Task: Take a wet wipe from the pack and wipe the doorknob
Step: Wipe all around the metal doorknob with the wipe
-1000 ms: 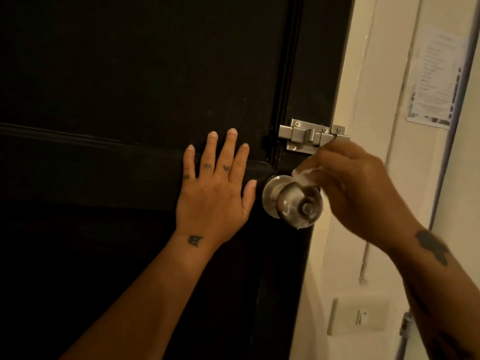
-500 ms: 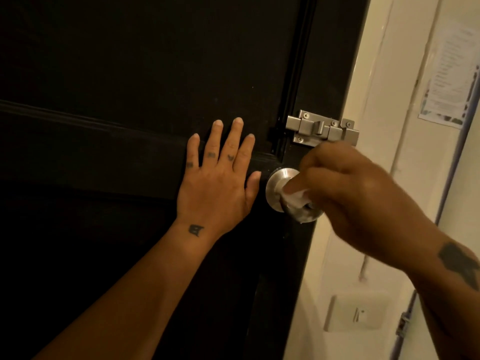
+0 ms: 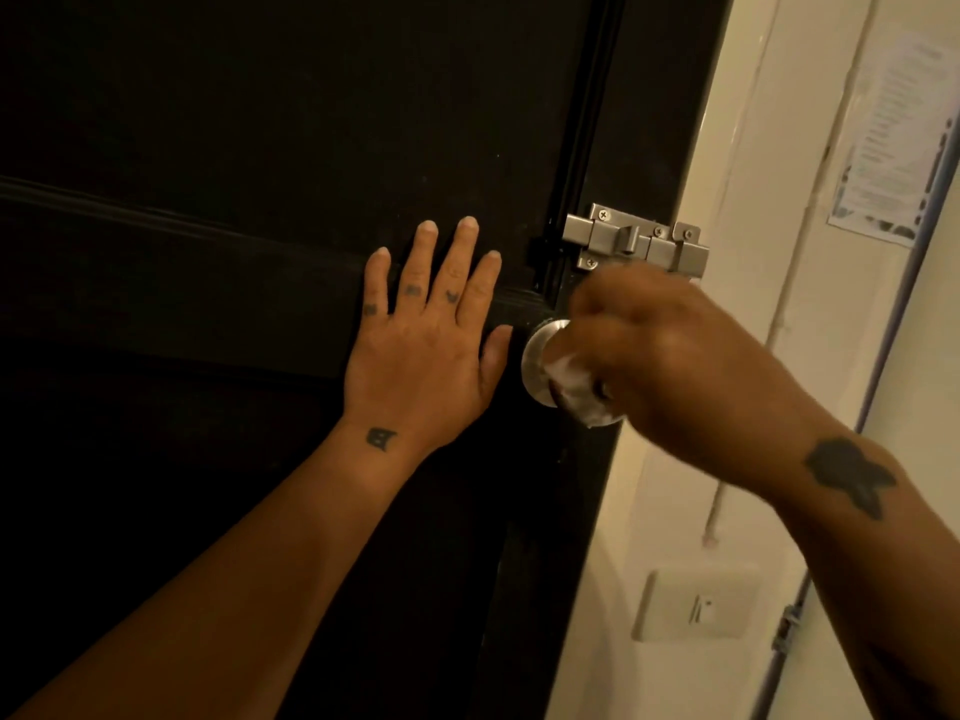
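Observation:
A round silver doorknob (image 3: 540,356) sits on the right edge of a black door (image 3: 260,148). My right hand (image 3: 675,366) is closed over the knob, pressing a white wet wipe (image 3: 574,379) against its front, so most of the knob is hidden. The hand is blurred. My left hand (image 3: 423,345) lies flat on the door just left of the knob, fingers spread, thumb close to the knob's base plate. The wipe pack is not in view.
A silver slide bolt (image 3: 631,241) is mounted just above the knob. To the right stands a cream wall with a light switch (image 3: 696,605) low down, a paper notice (image 3: 898,137) higher up, and a thin pipe (image 3: 883,356).
My right hand has slid from the knob's top down over its front with the wipe, now covering the knob. The left hand has stayed flat on the door.

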Action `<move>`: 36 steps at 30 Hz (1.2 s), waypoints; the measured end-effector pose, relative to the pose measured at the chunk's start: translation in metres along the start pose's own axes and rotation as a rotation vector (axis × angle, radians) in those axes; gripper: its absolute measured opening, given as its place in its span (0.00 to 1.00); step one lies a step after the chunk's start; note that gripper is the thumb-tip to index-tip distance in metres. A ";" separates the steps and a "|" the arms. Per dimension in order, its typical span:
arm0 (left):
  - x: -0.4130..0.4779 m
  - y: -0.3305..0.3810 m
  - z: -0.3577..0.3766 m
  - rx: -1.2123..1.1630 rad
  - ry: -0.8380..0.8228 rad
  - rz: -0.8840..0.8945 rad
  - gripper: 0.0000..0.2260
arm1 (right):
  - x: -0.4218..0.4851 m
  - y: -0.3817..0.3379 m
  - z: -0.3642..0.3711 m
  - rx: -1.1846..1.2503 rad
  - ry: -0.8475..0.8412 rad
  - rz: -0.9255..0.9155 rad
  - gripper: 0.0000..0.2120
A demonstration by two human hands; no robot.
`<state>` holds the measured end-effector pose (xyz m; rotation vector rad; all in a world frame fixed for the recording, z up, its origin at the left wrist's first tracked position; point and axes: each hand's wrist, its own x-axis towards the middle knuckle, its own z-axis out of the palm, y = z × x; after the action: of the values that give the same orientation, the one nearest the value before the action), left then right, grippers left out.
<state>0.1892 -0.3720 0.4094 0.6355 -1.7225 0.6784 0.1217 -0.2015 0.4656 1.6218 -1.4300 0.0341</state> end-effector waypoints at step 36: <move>0.000 -0.001 0.000 0.050 0.001 0.016 0.25 | -0.035 -0.013 0.056 -0.235 0.354 -0.239 0.09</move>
<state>0.1898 -0.3725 0.4094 0.6563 -1.7158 0.7348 0.0912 -0.2125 0.4064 1.4938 -0.9296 0.0131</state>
